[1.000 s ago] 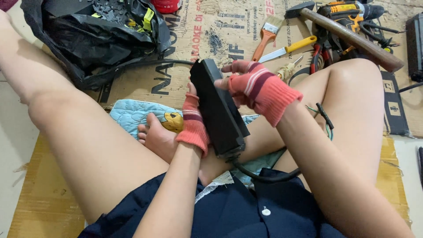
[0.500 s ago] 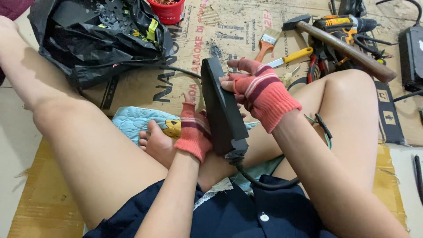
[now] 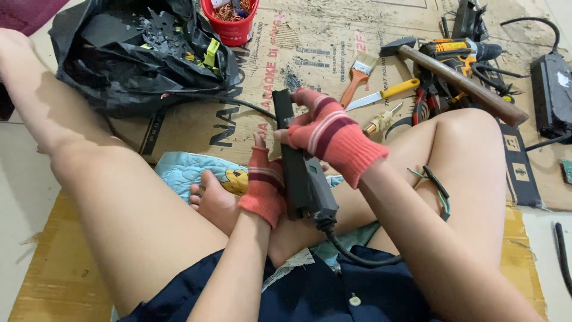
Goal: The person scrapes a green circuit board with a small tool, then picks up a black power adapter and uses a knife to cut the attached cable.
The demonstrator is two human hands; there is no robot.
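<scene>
Since the earlier frame, black power adapter (image 3: 301, 173) turned edge-on, upright. Left hand (image 3: 262, 185) braces its side; right hand (image 3: 325, 128) clasps the top, steadying it over the lap.

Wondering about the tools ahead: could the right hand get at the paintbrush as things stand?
Probably not at once: the right hand grips the black box. The paintbrush lies uncovered on the cardboard beyond.

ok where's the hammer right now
The hammer lies on the cardboard at the head view's upper right, across the drill, beyond the right knee.
</scene>
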